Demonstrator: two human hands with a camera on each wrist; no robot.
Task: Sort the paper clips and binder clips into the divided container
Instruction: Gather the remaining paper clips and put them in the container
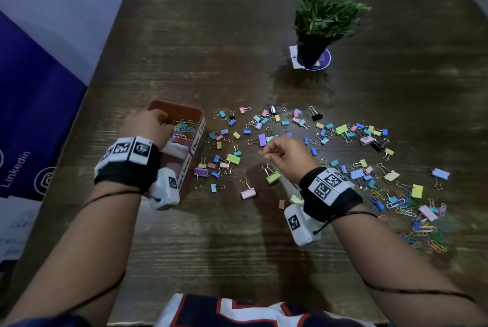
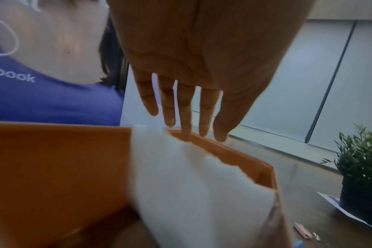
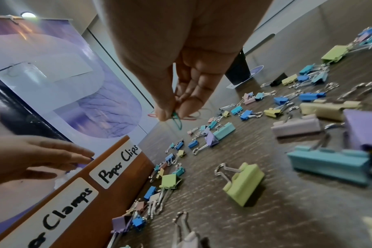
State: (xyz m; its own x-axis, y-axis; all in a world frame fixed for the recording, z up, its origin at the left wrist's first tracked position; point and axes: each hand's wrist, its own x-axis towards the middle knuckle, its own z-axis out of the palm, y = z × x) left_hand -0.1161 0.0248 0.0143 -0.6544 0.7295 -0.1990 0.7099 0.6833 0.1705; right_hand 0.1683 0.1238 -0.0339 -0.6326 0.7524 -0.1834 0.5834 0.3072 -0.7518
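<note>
An orange divided container stands at the left, labelled "Paper Clips" on the far half and "Clamps" on the near half. Coloured paper clips fill the far compartment. A white paper divider splits it. My left hand hovers over the far compartment with straight fingers and holds nothing that I can see. My right hand hangs above the table to the right of the container and pinches a few paper clips, red and green. Pastel binder clips lie scattered below it.
A heap of loose paper clips lies at the right, mixed with binder clips. A potted plant stands on a card at the back. A purple banner hangs beyond the table's left edge. Bare wood stretches in front of me.
</note>
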